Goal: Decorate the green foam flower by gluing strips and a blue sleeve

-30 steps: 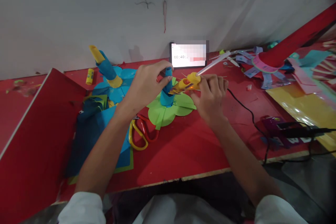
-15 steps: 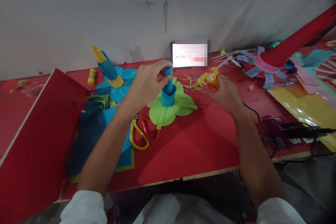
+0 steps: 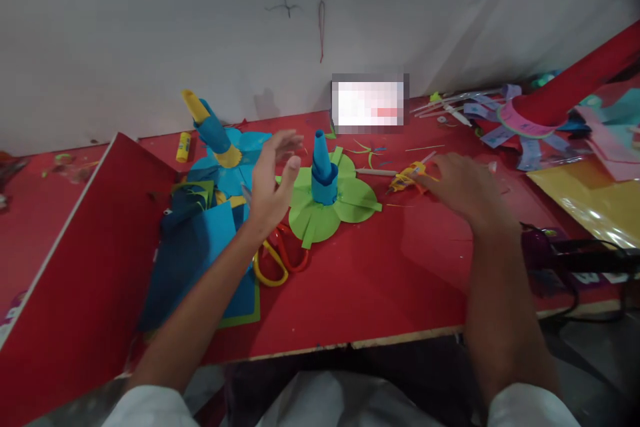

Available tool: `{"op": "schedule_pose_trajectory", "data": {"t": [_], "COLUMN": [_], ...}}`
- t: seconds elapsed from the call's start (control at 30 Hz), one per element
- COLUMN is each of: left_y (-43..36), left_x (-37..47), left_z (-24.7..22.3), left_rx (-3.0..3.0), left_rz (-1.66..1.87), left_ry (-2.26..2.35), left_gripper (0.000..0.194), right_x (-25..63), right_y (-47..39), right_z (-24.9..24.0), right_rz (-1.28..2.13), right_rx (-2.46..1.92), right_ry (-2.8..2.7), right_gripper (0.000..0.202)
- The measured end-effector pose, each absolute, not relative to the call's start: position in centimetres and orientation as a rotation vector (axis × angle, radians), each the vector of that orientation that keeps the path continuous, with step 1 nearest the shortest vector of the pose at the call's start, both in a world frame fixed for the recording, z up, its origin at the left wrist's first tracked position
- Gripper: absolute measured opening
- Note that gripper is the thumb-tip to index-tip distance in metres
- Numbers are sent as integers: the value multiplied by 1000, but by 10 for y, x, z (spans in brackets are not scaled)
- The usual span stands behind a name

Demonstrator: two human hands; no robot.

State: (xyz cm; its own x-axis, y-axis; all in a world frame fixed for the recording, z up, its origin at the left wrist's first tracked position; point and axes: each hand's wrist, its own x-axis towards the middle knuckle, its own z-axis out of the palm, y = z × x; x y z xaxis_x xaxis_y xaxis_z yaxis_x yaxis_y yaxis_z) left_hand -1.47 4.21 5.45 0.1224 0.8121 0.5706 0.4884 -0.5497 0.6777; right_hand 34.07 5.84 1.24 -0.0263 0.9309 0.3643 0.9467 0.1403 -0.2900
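My left hand (image 3: 276, 180) is raised with its fingers apart and nothing in it, just left of the blue paper tube (image 3: 321, 159). That tube stands upright in a wider blue paper ring (image 3: 325, 188) at the centre of a green paper flower (image 3: 313, 219). At the right, my right hand (image 3: 457, 187) is at the yellow glue gun (image 3: 411, 175), which lies low over the table; its fingers are partly hidden, so its hold is unclear. Scissors (image 3: 273, 267) with yellow and red handles lie below my left hand.
A blue flower (image 3: 255, 141) with a blue and yellow tube stands behind. Left are a glue stick (image 3: 183, 147), blue sheets (image 3: 187, 260) and a red board (image 3: 85, 267). A phone (image 3: 370, 103) leans on the wall. A red cone (image 3: 580, 80) and yellow packet (image 3: 590, 203) are at the right.
My left hand has let go of the blue tube and moved left, its fingers now apart. My right hand has moved right, and the glue gun is lower and turned. The tube stands unheld.
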Motion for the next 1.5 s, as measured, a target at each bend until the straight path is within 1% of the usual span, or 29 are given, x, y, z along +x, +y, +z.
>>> {"op": "schedule_pose_trajectory", "data": {"t": [0.03,0.1,0.2,0.3,0.37,0.47,0.6,0.93,1.13,1.37,1.5], "left_y": [42,42,45,45,45,46,49,51,47,44,46], "left_x": [-16,-16,-16,-14,-12,-11,-12,-13,-15,-16,-16], "left_z": [42,20,1,-1,2,6,4,2,5,7,6], "left_rx": [2068,2046,2029,2039,2050,2049,2088,2186,2172,2121,2107], "left_rz": [1356,1297,1297,1251,1188,1131,1110,1081,1210,1289,1350], "left_ry": [1284,1308,1176,1132,1171,1238,1322,1408,1380,1398,1356], "left_gripper": [48,58,68,76,79,71,62,55,49,39,39], "right_x": [328,297,247,213,202,195,189,186,187,188,189], "right_y": [58,56,52,51,53,58,60,60,57,51,52], "right_z": [17,20,8,-10,-19,-25,-28,-34,-29,-17,-18], "right_rz": [-81,1,389,626,725,800,807,744,686,706,690], "right_rx": [-1762,-1573,-1217,-1055,-1012,-974,-1035,-1059,-1054,-975,-933], "right_ry": [-1981,-1909,-1799,-1789,-1762,-1722,-1682,-1670,-1667,-1608,-1607], "right_gripper": [50,45,40,50,56,58,61,54,54,53,50]}}
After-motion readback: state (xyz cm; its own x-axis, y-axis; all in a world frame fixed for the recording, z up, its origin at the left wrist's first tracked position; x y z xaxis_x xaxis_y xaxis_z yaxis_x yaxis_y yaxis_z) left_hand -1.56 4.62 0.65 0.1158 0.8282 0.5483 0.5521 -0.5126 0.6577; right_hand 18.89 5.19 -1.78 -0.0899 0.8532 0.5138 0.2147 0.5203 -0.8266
